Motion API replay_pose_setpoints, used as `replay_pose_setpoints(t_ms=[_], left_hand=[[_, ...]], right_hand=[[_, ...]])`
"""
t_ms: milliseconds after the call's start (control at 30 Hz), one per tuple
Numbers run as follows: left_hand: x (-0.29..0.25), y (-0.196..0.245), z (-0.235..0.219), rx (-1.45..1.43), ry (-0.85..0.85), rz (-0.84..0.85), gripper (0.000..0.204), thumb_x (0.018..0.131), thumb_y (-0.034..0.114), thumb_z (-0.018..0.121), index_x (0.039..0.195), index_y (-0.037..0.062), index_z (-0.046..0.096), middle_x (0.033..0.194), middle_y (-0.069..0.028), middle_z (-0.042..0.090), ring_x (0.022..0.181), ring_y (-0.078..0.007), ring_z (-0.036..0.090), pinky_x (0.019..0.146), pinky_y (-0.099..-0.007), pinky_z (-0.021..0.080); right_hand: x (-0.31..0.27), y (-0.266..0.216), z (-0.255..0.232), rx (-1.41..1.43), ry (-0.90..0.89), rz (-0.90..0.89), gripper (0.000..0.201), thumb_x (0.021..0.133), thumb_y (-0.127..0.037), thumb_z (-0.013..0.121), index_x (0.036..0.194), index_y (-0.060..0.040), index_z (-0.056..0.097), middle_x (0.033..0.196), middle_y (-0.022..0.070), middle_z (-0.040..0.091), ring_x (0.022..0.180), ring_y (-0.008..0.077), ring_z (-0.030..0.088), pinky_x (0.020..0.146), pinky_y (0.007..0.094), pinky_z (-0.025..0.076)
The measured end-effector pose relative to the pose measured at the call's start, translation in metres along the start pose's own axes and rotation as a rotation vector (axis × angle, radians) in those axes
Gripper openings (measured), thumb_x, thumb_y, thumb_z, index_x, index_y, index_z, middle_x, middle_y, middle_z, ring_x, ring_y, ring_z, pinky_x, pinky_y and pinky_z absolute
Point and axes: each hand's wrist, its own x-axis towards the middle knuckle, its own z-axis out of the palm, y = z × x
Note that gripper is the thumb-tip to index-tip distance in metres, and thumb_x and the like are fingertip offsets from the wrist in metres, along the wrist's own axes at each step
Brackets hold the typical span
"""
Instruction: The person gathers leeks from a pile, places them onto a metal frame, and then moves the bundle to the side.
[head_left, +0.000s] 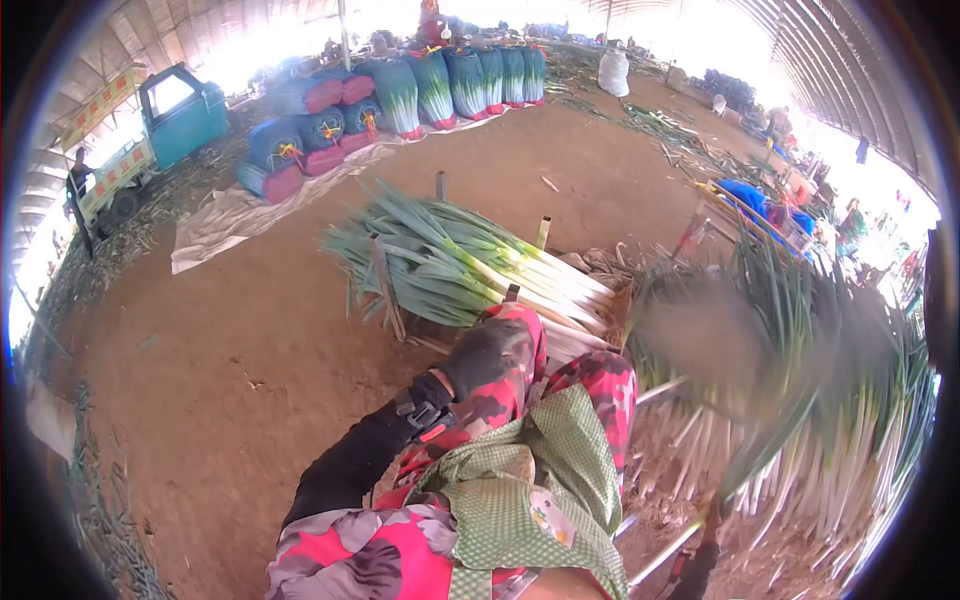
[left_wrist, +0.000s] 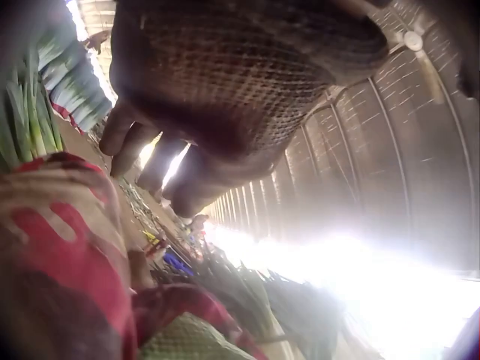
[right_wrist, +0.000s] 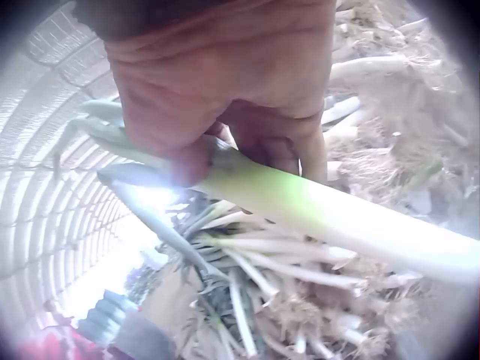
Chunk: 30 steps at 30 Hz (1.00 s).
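Note:
My right hand (right_wrist: pixel 232 90) grips a thick green onion (right_wrist: pixel 330 214) where its pale green stalk meets the leaves, thumb on one side and fingers curled on the other. The head view has this hand (head_left: pixel 714 512) low at the right, beside the large pile of green onions (head_left: pixel 800 440). My left hand (head_left: pixel 488 358), in a dark mesh glove, is over the camouflage-trousered knee (head_left: pixel 595 385). Its fingers (left_wrist: pixel 127 146) look loose and slightly spread in the left wrist view, holding nothing. Just beyond the knees, a bundle of green onions (head_left: pixel 480 255) lies between short upright stakes (head_left: pixel 387 288).
Wrapped bundles of green onions (head_left: pixel 395 95) stand on a pale sheet (head_left: pixel 215 230) at the back left. Behind them to the left is a small green truck (head_left: pixel 185 125). Loose leaves litter the dirt floor (head_left: pixel 220 350). Blue material (head_left: pixel 745 195) lies at the far right.

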Motion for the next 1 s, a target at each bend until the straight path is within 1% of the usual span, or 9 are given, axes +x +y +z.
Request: replay_pose_setpoints(t_ms=[33, 67, 133, 333, 467, 533, 600, 733, 1000], left_hand=[[0.003, 0.009, 0.001, -0.015, -0.043, 0.033, 0.042, 0.080, 0.026, 0.066, 0.117, 0.0058, 0.060, 0.118, -0.0129, 0.061, 0.110, -0.0300, 0.057, 0.096, -0.0386, 0.043], [0.006, 0.021, -0.003, -0.028, -0.087, 0.067, 0.043, 0.079, 0.025, 0.066, 0.117, 0.0056, 0.060, 0.119, -0.0130, 0.061, 0.112, -0.0304, 0.056, 0.097, -0.0390, 0.042], [0.011, 0.058, -0.014, -0.170, -0.127, 0.064, 0.045, 0.077, 0.022, 0.066, 0.118, 0.0055, 0.059, 0.119, -0.0135, 0.061, 0.116, -0.0293, 0.052, 0.101, -0.0416, 0.039], [0.034, 0.131, -0.001, -0.080, 0.021, 0.606, 0.060, 0.072, 0.013, 0.064, 0.130, 0.0054, 0.050, 0.125, -0.0151, 0.055, 0.119, -0.0330, 0.052, 0.106, -0.0436, 0.036], [0.041, 0.148, -0.001, 0.297, 0.261, 0.956, 0.055, 0.077, 0.012, 0.056, 0.131, 0.0080, 0.048, 0.118, -0.0124, 0.056, 0.113, -0.0308, 0.052, 0.106, -0.0461, 0.035], [0.053, 0.116, -0.004, 0.278, 0.214, 0.846, 0.048, 0.079, 0.012, 0.054, 0.126, 0.0080, 0.051, 0.115, -0.0108, 0.056, 0.110, -0.0299, 0.052, 0.106, -0.0472, 0.035], [0.066, 0.070, -0.013, 0.295, 0.147, 0.662, 0.042, 0.080, 0.012, 0.052, 0.121, 0.0080, 0.053, 0.112, -0.0093, 0.057, 0.108, -0.0290, 0.052, 0.106, -0.0482, 0.035], [0.077, -0.006, -0.055, 0.640, 0.181, 0.365, 0.031, 0.079, 0.012, 0.052, 0.110, 0.0083, 0.058, 0.106, -0.0068, 0.059, 0.103, -0.0280, 0.052, 0.106, -0.0506, 0.033], [0.094, -0.154, -0.131, 1.013, 0.182, 0.176, 0.051, 0.070, 0.004, 0.052, 0.119, 0.0128, 0.059, 0.110, -0.0056, 0.059, 0.116, -0.0282, 0.050, 0.109, -0.0501, 0.029]], right_hand=[[0.002, -0.003, 0.007, 0.045, -0.021, -0.065, 0.037, 0.090, -0.026, 0.058, 0.121, -0.0045, 0.054, 0.088, 0.0099, 0.065, 0.079, 0.0238, 0.064, 0.067, 0.0359, 0.050], [-0.002, -0.032, 0.010, 0.101, -0.239, 0.123, 0.042, 0.094, -0.028, 0.055, 0.127, -0.0022, 0.047, 0.093, 0.0041, 0.060, 0.078, 0.0142, 0.059, 0.064, 0.0284, 0.048], [-0.017, -0.108, 0.054, 0.169, -0.199, 0.108, 0.038, 0.095, -0.026, 0.054, 0.125, -0.0035, 0.050, 0.093, 0.0029, 0.059, 0.075, 0.0120, 0.057, 0.063, 0.0264, 0.047], [-0.029, -0.233, 0.145, 0.071, -0.622, 0.058, 0.039, 0.094, -0.020, 0.054, 0.127, -0.0002, 0.050, 0.099, 0.0024, 0.059, 0.085, 0.0085, 0.055, 0.073, 0.0248, 0.047], [-0.026, -0.268, 0.225, 0.004, -0.981, -0.320, 0.039, 0.084, 0.000, 0.056, 0.123, 0.0021, 0.054, 0.122, 0.0138, 0.059, 0.106, 0.0197, 0.057, 0.092, 0.0311, 0.045], [-0.055, -0.346, 0.244, -0.287, -0.940, -0.318, 0.038, 0.087, -0.007, 0.059, 0.124, 0.0007, 0.053, 0.109, 0.0149, 0.064, 0.097, 0.0243, 0.062, 0.088, 0.0353, 0.047], [-0.040, -0.343, 0.265, 0.065, -1.130, -0.235, 0.044, 0.088, -0.012, 0.061, 0.128, 0.0001, 0.049, 0.100, 0.0148, 0.065, 0.093, 0.0226, 0.062, 0.083, 0.0362, 0.048], [0.007, -0.344, 0.259, -0.418, -1.325, -0.242, 0.053, 0.085, -0.014, 0.065, 0.134, -0.0055, 0.046, 0.105, 0.0097, 0.062, 0.090, 0.0169, 0.061, 0.076, 0.0311, 0.049], [0.110, -0.276, 0.340, -0.419, -0.885, -0.832, 0.036, 0.080, -0.010, 0.066, 0.115, -0.0040, 0.059, 0.097, 0.0179, 0.065, 0.088, 0.0367, 0.063, 0.075, 0.0412, 0.051]])
